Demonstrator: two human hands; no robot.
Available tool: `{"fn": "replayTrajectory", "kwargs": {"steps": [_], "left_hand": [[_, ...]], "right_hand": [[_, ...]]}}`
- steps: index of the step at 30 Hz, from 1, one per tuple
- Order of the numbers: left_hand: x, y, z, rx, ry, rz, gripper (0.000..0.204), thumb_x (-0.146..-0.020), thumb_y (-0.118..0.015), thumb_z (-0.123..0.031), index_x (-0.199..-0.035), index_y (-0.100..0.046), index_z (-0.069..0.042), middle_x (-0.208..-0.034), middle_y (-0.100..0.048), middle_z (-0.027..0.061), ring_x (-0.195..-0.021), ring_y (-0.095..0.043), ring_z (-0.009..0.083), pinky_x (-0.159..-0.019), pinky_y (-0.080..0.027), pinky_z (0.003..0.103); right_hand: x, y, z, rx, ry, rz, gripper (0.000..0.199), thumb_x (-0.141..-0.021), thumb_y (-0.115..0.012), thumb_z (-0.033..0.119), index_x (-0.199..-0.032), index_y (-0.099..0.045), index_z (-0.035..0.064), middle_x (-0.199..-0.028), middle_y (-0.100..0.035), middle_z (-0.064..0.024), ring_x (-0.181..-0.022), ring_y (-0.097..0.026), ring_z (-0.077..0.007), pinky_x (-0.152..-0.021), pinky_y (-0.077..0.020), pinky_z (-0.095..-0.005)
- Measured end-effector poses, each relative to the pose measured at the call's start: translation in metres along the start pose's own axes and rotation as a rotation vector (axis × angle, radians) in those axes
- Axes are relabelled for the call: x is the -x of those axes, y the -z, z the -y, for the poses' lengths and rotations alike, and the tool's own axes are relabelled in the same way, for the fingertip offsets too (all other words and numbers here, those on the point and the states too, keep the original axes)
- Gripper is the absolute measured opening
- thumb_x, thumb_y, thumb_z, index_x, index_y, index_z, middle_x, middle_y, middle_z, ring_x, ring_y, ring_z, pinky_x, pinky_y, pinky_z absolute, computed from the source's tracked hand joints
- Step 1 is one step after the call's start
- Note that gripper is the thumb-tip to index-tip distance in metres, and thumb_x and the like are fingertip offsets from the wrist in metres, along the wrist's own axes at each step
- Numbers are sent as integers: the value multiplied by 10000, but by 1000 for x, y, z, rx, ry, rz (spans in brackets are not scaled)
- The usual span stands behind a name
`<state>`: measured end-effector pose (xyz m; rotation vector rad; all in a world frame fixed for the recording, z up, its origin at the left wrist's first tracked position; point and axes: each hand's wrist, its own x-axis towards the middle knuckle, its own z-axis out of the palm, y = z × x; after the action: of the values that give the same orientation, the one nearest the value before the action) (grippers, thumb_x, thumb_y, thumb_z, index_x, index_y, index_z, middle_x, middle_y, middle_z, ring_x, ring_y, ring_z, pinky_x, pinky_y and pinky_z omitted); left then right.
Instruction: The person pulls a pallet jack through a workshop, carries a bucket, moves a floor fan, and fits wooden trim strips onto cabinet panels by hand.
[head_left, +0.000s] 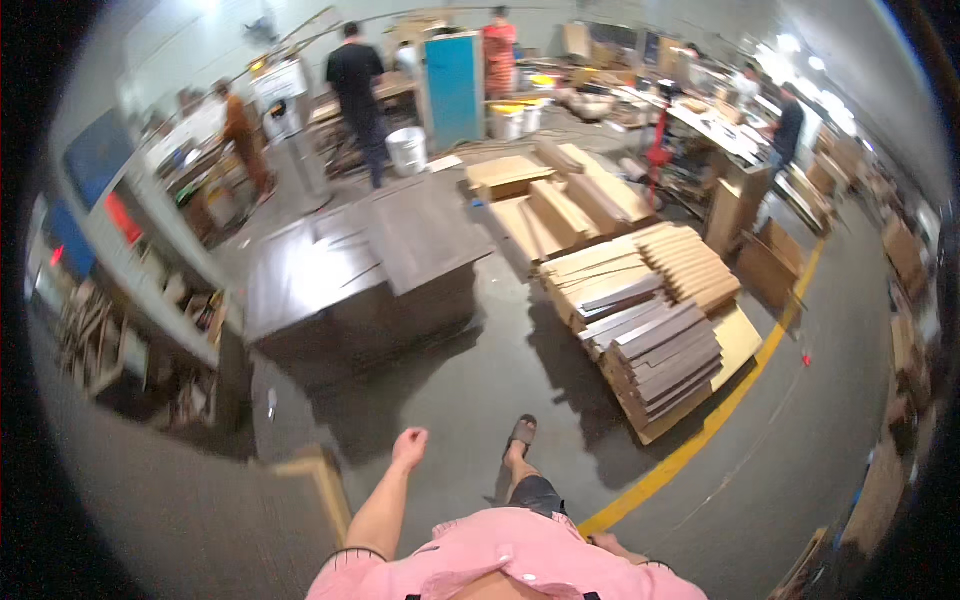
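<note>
Just ahead of us, one block of dark, glossy-topped panels (430, 225) stands on smooth grey floor (450, 400), beyond our left hand (409, 448) and apart from it. That forearm reaches forward, fingers curled into a loose fist. Our right hand (603, 541) shows partly by our waist; we cannot tell its grip. Rightward lie long dark slats (665, 360) and pale ridged strips (690, 265), beside one yellow line (720, 440). Farther back stands one flat blue panel (455, 90).

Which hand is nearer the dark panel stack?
Left. The left hand is in front of the dark panel stack, apart from it; the right hand is farther back, beside the body.
</note>
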<state>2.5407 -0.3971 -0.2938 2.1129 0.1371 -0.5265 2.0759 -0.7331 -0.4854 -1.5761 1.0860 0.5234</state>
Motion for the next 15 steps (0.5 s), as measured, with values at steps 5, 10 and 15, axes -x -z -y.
{"fn": "replayTrajectory", "kwargs": {"steps": [5,10,15], "left_hand": [[-93,-34,44,-58,229,212,242,-878,-571,-276,-864,-629,-41,-702,-628,68,-609,-580,157,-526,-475,344],[-124,-32,5,-158,286,463,321,-908,-574,-331,-971,-624,-20,-840,-645,92,-713,-611,191,-651,-505,368],[-219,-39,-18,95,661,317,337,-937,-513,-331,-1076,-562,-28,-807,-578,76,-676,-594,236,-645,-499,412]], "right_hand": [[-146,49,206,161,19,-96,312,-795,-554,320,-684,-647,44,-609,-601,-129,-507,-577,-243,-467,-452,-399],[-220,103,512,79,250,-284,380,-841,-591,386,-1073,-672,97,-876,-703,-76,-779,-663,-188,-715,-526,-355],[-279,102,717,0,605,-134,385,-863,-593,371,-1118,-662,91,-1000,-695,-75,-865,-658,-177,-767,-517,-329]]}}
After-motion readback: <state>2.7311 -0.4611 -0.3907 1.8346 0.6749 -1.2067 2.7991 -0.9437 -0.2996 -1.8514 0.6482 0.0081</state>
